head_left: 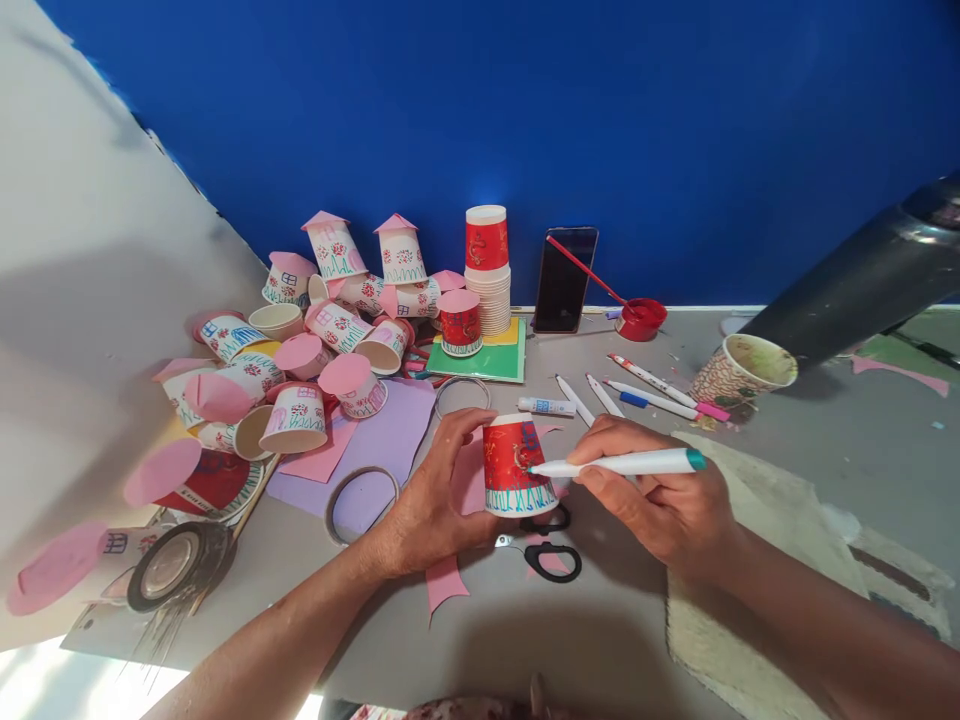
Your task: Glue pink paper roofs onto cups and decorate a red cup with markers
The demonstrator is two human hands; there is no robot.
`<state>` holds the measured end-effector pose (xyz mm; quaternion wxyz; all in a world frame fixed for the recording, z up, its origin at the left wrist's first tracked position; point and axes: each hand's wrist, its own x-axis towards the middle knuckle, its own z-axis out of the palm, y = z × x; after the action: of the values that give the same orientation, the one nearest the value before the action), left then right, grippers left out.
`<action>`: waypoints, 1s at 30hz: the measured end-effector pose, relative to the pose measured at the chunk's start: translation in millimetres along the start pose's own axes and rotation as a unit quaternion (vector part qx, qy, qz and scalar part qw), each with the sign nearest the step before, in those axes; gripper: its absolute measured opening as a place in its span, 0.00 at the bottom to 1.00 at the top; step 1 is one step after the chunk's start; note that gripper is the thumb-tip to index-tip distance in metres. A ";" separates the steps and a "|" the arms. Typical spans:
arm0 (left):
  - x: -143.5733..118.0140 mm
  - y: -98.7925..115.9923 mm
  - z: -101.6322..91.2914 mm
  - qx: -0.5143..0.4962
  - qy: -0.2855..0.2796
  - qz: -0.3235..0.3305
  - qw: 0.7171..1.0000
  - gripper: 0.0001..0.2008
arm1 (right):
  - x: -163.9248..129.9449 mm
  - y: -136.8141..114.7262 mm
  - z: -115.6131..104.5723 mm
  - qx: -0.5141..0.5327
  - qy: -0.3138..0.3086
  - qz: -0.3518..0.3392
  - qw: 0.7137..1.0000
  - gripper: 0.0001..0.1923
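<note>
My left hand (435,490) grips an upside-down red paper cup (514,468) that has green zigzag lines along its rim. My right hand (660,495) holds a white marker with a teal end (622,463), its tip touching the cup's side. Under the cup lie black-handled scissors (551,548) and scraps of pink paper (444,582) on the grey table.
A heap of decorated cups with pink lids (300,340) fills the left. A stack of cups (487,270), a phone (564,280), a red paint lid (641,318), several pens (652,392), a used cup (742,372), tape rolls (174,565) and a woven mat (757,590) lie about.
</note>
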<state>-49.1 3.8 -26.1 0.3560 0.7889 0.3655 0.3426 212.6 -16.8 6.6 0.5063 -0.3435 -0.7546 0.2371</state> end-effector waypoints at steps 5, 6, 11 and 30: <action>0.4 2.2 0.8 -0.014 -0.004 -0.005 1.000 0.46 | -0.7 2.3 0.3 -0.014 0.035 -0.014 0.999 0.07; 0.4 2.2 1.2 -0.012 -0.004 -0.003 1.000 0.46 | -0.8 2.9 0.9 -0.012 0.028 -0.018 0.999 0.06; 0.2 1.7 2.5 -0.012 -0.001 -0.002 1.000 0.48 | -1.8 6.0 2.7 -0.024 0.022 -0.025 0.999 0.07; 0.5 0.2 -1.5 -0.048 -0.010 -0.034 0.998 0.47 | -1.3 0.7 -0.5 -0.032 0.027 -0.005 0.999 0.09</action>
<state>-50.0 4.5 -25.1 0.4089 0.7612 0.3716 0.3396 213.6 -17.3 5.5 0.5163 -0.3623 -0.7496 0.2007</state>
